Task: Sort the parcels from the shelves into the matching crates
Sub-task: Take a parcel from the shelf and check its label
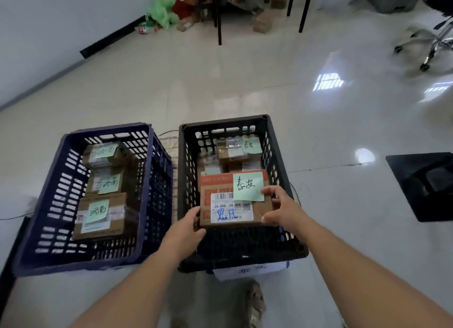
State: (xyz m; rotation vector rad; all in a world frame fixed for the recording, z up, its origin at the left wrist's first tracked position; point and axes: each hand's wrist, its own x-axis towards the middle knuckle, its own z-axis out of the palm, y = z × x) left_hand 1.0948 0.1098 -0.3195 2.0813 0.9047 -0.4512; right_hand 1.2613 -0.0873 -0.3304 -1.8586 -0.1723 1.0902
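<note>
I hold a brown cardboard parcel (220, 192) with a red printed band, a white shipping label and a green handwritten note over the black crate (182, 180). My left hand (190, 223) grips its near left corner. My right hand (279, 206) grips its right edge, thumb on the green note. Deeper in the black crate lie other parcels (231, 152), one with a green note. The blue crate (152, 200) to the left holds three brown parcels (103, 214), each with a green note.
A white label (250, 270) hangs on the black crate's near wall. A black mat (426, 185) lies on the floor at right. An office chair base (431, 45) stands far right. Table legs (218, 16), loose boxes and green bags (163, 11) crowd the far wall.
</note>
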